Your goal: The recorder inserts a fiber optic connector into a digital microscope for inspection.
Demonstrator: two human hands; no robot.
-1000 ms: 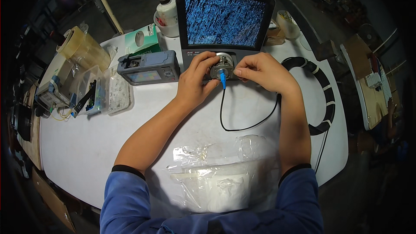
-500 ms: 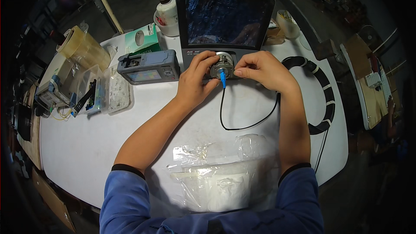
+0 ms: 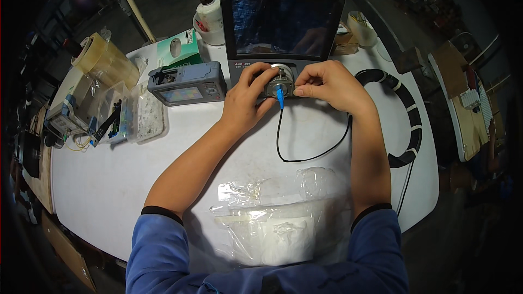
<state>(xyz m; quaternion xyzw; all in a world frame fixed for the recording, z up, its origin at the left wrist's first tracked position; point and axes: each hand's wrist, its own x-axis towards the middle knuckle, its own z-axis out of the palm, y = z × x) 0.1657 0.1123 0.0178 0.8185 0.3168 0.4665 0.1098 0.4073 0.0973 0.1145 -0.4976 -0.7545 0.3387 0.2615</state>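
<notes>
A round-necked metal fixture point(image 3: 281, 77) sticks out from the base of a dark-screened instrument point(image 3: 280, 22). Seated in its front is a blue fibre connector point(image 3: 280, 97), from which a thin black cable point(image 3: 297, 160) loops down and right. My left hand point(image 3: 246, 93) curls around the fixture's left side, fingertips at its top and thumb low beside the connector. At the fixture's right edge, my right hand point(image 3: 327, 88) is closed in a pinch. Whatever lies between its thumb and fingers is too small or hidden to make out.
Left of the hands stand a grey handheld tester point(image 3: 187, 84), a green box point(image 3: 178, 49) and a clear bin point(image 3: 117, 114) of small parts. A black wrapped cable coil point(image 3: 411, 111) lies at the right. Clear plastic bags point(image 3: 283, 223) lie near my body.
My left fingers have shifted slightly on top of the fixture. My right hand keeps its pinch in nearly the same place, and the connector stays seated.
</notes>
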